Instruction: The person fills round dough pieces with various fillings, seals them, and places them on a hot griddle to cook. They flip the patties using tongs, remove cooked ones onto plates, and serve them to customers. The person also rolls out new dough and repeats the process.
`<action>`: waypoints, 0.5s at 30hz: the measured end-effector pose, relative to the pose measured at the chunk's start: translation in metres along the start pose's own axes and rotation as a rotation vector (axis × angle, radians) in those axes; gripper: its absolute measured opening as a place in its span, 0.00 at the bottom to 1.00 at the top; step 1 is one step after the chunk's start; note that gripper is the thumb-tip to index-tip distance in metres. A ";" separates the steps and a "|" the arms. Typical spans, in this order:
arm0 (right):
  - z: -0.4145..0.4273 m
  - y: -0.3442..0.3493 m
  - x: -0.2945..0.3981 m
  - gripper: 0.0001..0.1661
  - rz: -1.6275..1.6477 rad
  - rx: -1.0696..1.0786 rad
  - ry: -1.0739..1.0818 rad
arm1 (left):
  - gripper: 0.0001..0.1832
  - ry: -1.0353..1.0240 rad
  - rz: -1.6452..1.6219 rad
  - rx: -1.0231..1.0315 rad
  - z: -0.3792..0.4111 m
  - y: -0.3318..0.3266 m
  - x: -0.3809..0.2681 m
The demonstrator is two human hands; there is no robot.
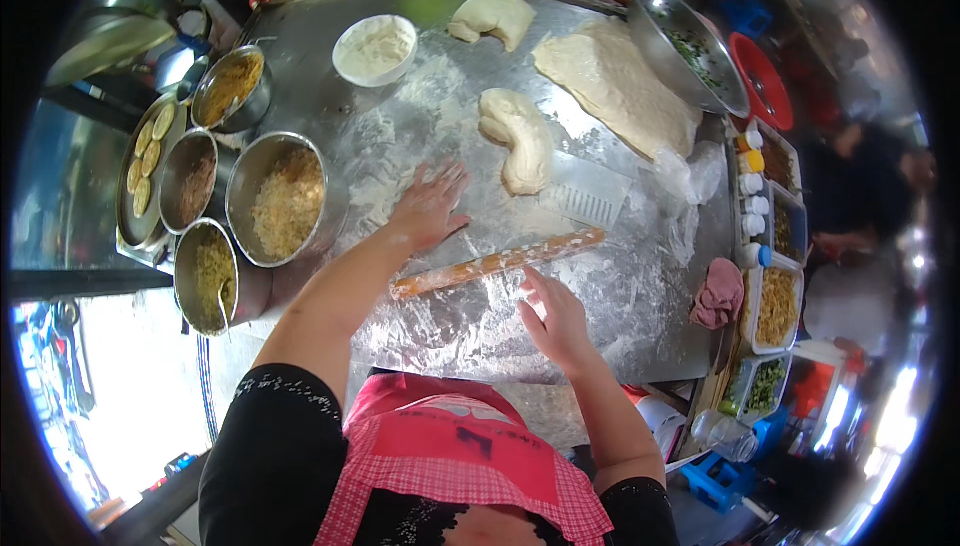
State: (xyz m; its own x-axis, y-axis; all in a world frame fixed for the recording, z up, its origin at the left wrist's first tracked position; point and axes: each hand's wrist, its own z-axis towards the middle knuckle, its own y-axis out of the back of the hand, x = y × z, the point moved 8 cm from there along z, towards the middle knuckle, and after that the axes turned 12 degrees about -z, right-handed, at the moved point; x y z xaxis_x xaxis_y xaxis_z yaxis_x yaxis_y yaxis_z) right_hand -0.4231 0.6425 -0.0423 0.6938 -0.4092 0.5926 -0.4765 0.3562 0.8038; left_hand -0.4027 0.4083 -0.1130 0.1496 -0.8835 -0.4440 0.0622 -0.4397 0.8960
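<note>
My left hand (pixel 433 203) lies palm down on the floured metal worktop (pixel 645 306), fingers apart and dusted with flour. My right hand (pixel 555 313) is held just on my side of a wooden rolling pin (pixel 495 262), its fingers partly bent and nothing between them. Whether a fingertip touches the pin, I cannot tell. Beyond the pin, a curved roll of dough (pixel 523 142) rests against a metal dough scraper (pixel 589 189). Farther off are a smaller folded piece of dough (pixel 495 17) and a large flat slab of dough (pixel 619 84). A white bowl (pixel 375 50) holds flour.
Several metal pots of fillings, including one with pale shreds (pixel 281 208), stand at the left beside a tray of flat round cakes (pixel 150 156). A steel bowl with chopped greens (pixel 686 50), a pink cloth (pixel 718 293) and food tubs (pixel 778 309) line the right. A person (pixel 855 193) is beyond.
</note>
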 end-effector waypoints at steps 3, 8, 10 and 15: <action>0.037 -0.004 0.021 0.31 -0.282 -0.009 0.210 | 0.42 0.038 0.046 0.058 0.012 -0.006 -0.002; 0.060 -0.062 0.024 0.29 -0.306 0.139 0.350 | 0.43 0.108 -0.250 -0.002 0.019 -0.001 0.009; 0.065 -0.078 0.021 0.25 -0.348 0.148 0.333 | 0.39 0.168 -0.738 -0.097 0.019 0.012 0.034; 0.051 -0.083 0.029 0.20 -0.340 0.200 0.322 | 0.17 0.413 -0.508 0.051 0.004 0.022 0.057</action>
State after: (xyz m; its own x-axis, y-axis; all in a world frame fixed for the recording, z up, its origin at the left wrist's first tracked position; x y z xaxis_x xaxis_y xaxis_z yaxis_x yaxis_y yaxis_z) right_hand -0.3914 0.5585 -0.0889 0.9439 -0.1829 0.2749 -0.2670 0.0670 0.9614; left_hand -0.3968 0.3475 -0.1188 0.4814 -0.4333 -0.7619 0.1799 -0.8019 0.5697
